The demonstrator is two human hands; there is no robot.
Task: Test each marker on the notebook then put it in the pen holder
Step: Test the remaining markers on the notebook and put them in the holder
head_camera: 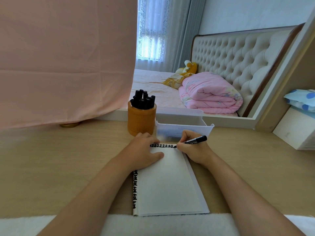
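An open white notebook lies on the wooden desk in front of me, with black marks along its top edge and left margin. My right hand grips a black marker, whose tip touches the page's top right corner at the end of the row of marks. My left hand rests flat on the upper left of the page. Behind my left hand stands an orange-brown pen holder with several black markers upright in it.
A clear plastic tray sits just behind the notebook, right of the holder. A pink cloth hangs at the left over a mirror. A white box stands at the right. A white soft strip runs along the desk's near edge.
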